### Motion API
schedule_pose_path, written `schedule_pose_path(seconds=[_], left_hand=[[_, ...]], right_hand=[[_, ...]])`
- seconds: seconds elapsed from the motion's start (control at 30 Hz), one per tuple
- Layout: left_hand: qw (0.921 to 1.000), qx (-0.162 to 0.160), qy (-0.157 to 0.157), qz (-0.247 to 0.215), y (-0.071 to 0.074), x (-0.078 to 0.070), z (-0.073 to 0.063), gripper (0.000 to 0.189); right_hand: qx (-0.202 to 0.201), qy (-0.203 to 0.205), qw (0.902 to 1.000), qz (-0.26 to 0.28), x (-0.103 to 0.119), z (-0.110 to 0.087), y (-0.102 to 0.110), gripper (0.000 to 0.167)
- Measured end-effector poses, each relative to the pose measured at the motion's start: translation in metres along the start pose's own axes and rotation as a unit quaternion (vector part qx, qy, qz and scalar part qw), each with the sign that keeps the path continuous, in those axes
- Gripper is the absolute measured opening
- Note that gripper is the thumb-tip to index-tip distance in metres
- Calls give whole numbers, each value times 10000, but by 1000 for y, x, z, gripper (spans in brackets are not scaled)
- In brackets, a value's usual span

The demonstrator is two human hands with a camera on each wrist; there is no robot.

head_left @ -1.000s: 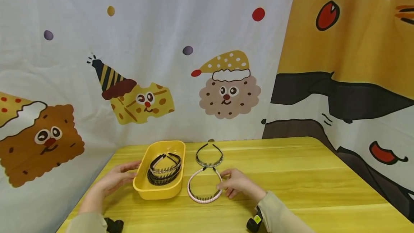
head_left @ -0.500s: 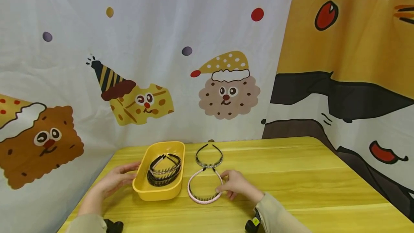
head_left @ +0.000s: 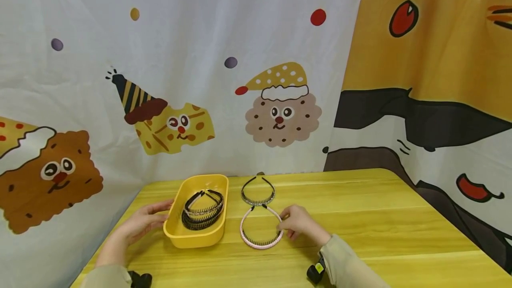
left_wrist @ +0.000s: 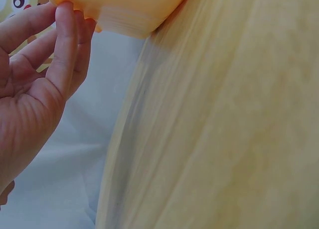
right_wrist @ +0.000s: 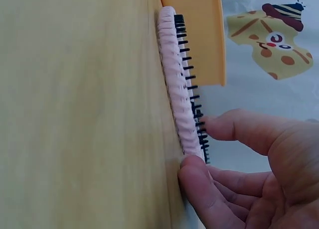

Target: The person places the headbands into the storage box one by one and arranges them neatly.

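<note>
In the head view my right hand (head_left: 299,222) pinches the right side of a pink headband (head_left: 261,246) lying on the table, its black comb teeth facing inward. The right wrist view has the pink wrapped band (right_wrist: 178,84) running up from between the thumb and fingers. Just beyond its tips lies a black headband with a sparkly silver front (head_left: 258,202). To the left stands a yellow plastic basket (head_left: 196,241) holding several dark toothed headbands (head_left: 201,225), one with a glittery band. My left hand (head_left: 145,221) touches the basket's left side with extended fingers.
The table (head_left: 360,217) has a yellow wood-grain top. Behind it hangs a white curtain (head_left: 224,21) printed with cartoon snacks; an orange and black figure fills the right part. A small black camera (head_left: 316,271) is strapped at the right wrist.
My right hand has slid the pink headband slightly to the right, away from the basket. The left hand and the basket stay in place.
</note>
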State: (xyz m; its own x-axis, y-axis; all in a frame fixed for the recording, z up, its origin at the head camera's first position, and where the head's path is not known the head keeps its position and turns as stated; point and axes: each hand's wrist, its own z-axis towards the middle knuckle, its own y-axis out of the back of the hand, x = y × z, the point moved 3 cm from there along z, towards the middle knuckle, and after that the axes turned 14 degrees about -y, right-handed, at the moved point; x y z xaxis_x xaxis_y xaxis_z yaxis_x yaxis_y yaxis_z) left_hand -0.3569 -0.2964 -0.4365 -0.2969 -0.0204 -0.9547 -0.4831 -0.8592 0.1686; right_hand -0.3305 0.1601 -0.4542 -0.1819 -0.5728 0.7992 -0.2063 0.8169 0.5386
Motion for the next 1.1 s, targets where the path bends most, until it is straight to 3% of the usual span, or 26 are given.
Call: schedule_pose_path(seconds=[0.37,0.7,1.1], left_hand=[[10000,-34,38,-35,-3,-5,0,65],[10000,-61,35,-19,-3,-5,-1,65],[10000,7,-2,34,1,2,0,64]], right_hand=[[-482,5,9987,-177,-6,4,16,28],[-538,27,9983,-223,-6,6,17,24],[-451,-105,9988,123,-11,11,19,24]])
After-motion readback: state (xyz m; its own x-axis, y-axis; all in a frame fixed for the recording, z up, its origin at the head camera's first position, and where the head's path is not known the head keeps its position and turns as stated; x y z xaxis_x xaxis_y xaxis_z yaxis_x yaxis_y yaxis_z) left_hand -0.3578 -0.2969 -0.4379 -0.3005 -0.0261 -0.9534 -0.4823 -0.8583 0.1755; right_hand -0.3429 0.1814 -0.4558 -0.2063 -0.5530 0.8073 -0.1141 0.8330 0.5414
